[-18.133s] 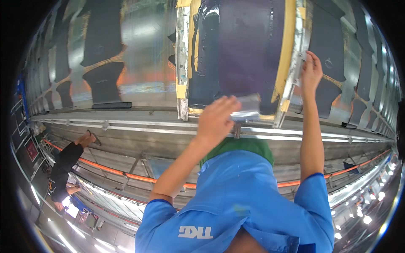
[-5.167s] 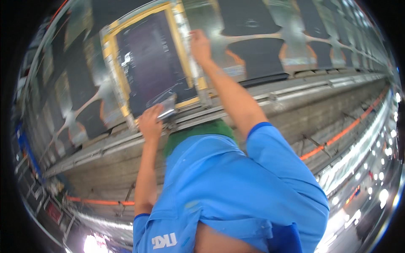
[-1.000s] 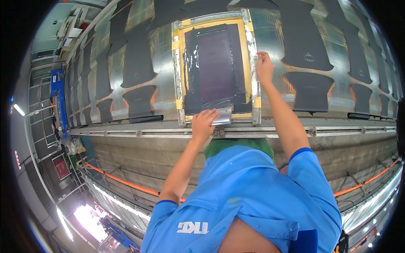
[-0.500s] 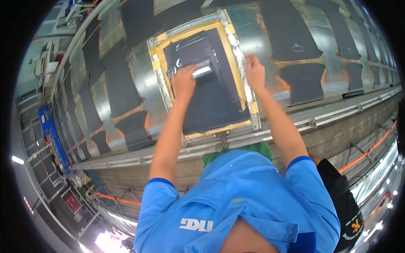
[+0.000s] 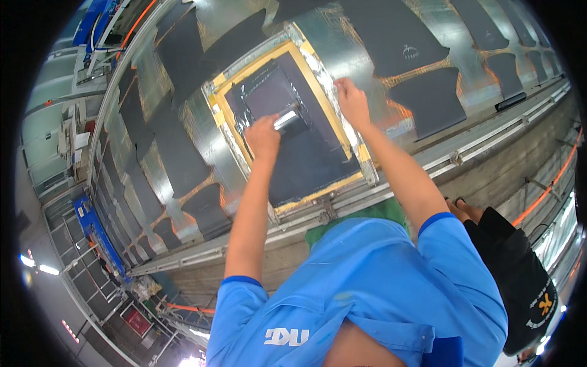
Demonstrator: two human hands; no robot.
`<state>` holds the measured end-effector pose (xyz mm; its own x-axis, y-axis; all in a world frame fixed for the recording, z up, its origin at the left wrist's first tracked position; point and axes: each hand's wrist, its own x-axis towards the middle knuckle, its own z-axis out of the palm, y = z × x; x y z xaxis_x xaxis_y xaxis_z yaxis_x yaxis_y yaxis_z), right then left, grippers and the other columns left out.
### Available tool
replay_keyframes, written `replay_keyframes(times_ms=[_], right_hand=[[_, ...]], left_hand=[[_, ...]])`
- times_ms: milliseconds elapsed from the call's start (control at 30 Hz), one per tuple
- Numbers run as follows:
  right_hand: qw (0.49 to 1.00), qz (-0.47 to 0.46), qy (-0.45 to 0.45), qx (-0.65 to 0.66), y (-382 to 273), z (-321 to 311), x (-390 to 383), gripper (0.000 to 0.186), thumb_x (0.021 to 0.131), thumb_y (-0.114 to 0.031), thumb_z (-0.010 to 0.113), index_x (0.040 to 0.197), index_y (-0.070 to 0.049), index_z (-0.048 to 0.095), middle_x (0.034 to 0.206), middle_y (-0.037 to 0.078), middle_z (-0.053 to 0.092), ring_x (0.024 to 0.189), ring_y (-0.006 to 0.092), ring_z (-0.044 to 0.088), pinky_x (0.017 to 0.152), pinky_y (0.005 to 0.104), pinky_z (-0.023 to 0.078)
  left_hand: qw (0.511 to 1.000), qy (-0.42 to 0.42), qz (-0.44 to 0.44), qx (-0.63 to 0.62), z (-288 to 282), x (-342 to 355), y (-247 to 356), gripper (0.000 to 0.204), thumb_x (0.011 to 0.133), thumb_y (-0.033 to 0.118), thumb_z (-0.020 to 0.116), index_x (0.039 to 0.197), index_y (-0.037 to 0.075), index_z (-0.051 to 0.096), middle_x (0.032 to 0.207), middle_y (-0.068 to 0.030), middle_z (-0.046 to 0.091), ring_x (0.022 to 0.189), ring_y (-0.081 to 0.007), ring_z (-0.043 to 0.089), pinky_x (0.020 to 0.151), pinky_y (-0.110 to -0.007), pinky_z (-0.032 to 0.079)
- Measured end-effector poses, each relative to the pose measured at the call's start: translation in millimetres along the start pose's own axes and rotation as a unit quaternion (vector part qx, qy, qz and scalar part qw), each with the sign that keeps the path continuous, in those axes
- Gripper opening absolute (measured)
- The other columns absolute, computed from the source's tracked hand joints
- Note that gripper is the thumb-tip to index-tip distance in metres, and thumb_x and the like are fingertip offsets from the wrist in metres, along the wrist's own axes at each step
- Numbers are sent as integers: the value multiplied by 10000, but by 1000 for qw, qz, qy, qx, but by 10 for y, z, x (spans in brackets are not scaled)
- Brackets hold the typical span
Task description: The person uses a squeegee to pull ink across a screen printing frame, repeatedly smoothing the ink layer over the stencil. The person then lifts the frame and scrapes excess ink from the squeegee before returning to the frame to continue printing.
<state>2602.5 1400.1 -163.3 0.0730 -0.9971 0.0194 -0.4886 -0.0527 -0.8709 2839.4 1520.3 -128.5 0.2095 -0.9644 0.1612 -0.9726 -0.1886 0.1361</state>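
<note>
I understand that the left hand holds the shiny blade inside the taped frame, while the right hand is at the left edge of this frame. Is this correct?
One detail is wrong: the head view shows the right hand at the right edge of the taped frame, not the left. The left hand does hold the shiny blade inside it.

Squeegee (image 5: 287,119): left end hidden behind left fingers (image 5: 266,126). Table (image 5: 350,46): partly cut off by upper edge. Pale emblem (image 5: 410,52), dark panel (image 5: 391,30): too small to tell. Co-worker (image 5: 510,269): partly hidden behind blue sleeve (image 5: 461,263).
</note>
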Motion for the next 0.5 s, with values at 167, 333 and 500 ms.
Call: replay_keyframes(times_ms=[167, 333, 500], right_hand=[[1000, -21, -1, 6, 94, -28, -6, 226, 1013, -265, 502, 1109, -126, 652, 809, 194, 684, 814, 442, 659, 745, 527, 492], [1000, -29, -2, 7, 47, -5, 3, 193, 1008, -261, 509, 1103, -155, 639, 789, 198, 689, 782, 464, 657, 736, 564, 493], [1000, 0, -15, -17, 11, -77, 3, 185, 1007, -262, 509, 1094, -157, 633, 763, 195, 683, 763, 452, 661, 723, 560, 496]], left_hand=[[998, 45, 14, -47, 12, -1300, 573, 382, 700, -25, 648, 985, 208, 750, 1041, 40, 747, 958, -146, 678, 699, -368, 386], [995, 49, -15, -90, -127, -1854, 780, 385, 700, -33, 650, 980, 213, 746, 1051, 43, 749, 957, -154, 683, 707, -357, 395], [990, -30, -72, -114, -199, -596, 206, 355, 756, 1, 620, 1027, 186, 757, 1011, -56, 747, 945, -273, 697, 826, -424, 501]])
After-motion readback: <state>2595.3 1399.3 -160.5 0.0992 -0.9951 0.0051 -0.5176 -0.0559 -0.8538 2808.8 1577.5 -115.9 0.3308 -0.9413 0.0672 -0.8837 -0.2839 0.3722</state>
